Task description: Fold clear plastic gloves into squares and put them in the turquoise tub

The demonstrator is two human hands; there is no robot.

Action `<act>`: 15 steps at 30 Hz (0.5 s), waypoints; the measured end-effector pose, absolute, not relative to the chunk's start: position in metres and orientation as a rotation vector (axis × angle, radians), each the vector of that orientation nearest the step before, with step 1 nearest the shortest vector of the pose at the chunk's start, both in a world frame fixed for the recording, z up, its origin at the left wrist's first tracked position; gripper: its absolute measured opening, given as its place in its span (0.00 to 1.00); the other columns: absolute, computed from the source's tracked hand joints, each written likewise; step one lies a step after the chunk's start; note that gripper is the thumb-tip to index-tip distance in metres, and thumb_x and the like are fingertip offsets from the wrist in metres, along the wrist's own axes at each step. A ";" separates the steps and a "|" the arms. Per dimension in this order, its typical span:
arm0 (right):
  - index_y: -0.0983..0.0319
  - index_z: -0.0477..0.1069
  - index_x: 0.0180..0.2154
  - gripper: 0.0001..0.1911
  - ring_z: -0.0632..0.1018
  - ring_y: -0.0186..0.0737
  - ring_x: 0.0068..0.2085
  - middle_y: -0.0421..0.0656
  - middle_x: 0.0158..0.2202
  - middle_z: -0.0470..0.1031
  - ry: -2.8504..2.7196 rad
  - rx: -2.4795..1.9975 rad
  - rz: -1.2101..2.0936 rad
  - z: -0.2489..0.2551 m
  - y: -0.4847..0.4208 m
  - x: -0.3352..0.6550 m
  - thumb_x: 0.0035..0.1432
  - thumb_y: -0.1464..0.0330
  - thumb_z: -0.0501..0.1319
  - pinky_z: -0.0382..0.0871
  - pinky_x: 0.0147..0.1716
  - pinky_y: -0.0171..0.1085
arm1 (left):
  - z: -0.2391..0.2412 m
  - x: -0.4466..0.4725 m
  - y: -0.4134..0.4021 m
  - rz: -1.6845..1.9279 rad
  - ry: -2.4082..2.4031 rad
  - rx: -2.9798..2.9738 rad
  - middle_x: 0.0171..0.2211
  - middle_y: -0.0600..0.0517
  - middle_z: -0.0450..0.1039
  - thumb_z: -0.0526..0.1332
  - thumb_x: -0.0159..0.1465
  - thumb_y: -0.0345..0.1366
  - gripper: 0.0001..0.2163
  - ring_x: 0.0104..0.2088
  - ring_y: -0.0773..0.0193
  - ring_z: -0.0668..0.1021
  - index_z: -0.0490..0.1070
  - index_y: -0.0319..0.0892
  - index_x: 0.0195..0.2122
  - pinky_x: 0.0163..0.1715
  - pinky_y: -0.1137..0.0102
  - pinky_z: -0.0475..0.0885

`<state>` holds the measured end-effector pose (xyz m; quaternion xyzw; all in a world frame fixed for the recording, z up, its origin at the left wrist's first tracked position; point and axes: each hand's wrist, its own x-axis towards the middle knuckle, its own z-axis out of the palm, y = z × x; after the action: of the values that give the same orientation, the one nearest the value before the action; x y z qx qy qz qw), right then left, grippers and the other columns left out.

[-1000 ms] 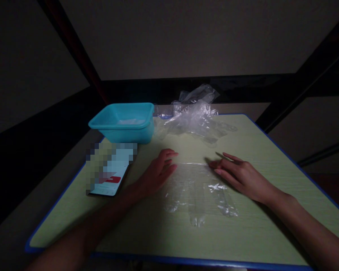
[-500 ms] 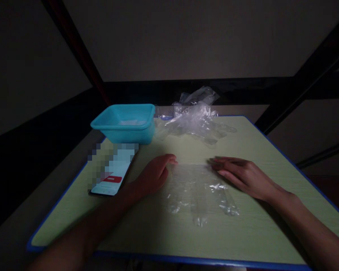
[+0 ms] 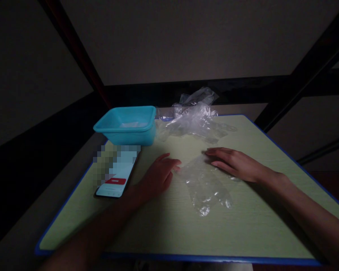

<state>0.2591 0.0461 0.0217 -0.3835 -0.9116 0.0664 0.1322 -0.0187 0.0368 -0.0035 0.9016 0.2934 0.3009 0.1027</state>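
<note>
A clear plastic glove (image 3: 205,184) lies on the pale green table (image 3: 164,226), its finger ends pointing toward me. My left hand (image 3: 158,175) rests at the glove's left cuff corner, fingers curled and pinching the edge. My right hand (image 3: 233,163) lies on the glove's right cuff corner, fingers stretched out together and pressing the plastic down. The glove sits skewed between both hands.
A turquoise plastic tub (image 3: 127,124) stands at the back left. Behind the hands lies a heap of more clear plastic gloves (image 3: 193,116). A phone (image 3: 115,173) with a lit screen lies left of my left hand. Dark bars frame the table's blue-edged far side.
The glove has turned from lying flat and square to skewed and bunched. My right hand has moved further from me with the cuff; my left hand has curled onto the edge.
</note>
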 end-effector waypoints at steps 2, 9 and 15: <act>0.66 0.66 0.51 0.20 0.74 0.47 0.50 0.54 0.51 0.72 -2.696 -1.067 0.139 0.022 0.050 0.253 0.65 0.62 0.47 0.70 0.48 0.48 | -0.001 -0.020 0.036 0.852 0.810 2.691 0.33 0.51 0.77 0.46 0.52 0.20 0.17 0.37 0.64 0.77 0.64 0.40 0.40 0.54 0.56 0.63; 0.67 0.66 0.51 0.18 0.69 0.46 0.56 0.52 0.51 0.72 -2.815 -0.919 0.048 0.023 0.069 0.223 0.65 0.68 0.46 0.66 0.53 0.46 | 0.000 -0.016 0.032 0.968 0.494 2.758 0.26 0.52 0.76 0.46 0.52 0.20 0.14 0.29 0.66 0.75 0.67 0.40 0.32 0.48 0.63 0.69; 0.67 0.68 0.51 0.18 0.72 0.44 0.53 0.52 0.52 0.71 -2.757 -0.903 0.002 0.031 0.075 0.224 0.64 0.71 0.47 0.69 0.51 0.45 | 0.002 -0.009 0.020 0.944 0.453 2.750 0.24 0.52 0.75 0.47 0.52 0.23 0.12 0.27 0.67 0.74 0.68 0.40 0.28 0.45 0.66 0.71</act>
<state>0.2244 0.0750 0.0315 -0.3090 -0.9435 0.0008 0.1197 -0.0090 0.0203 0.0019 0.9299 0.1532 0.3193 0.0993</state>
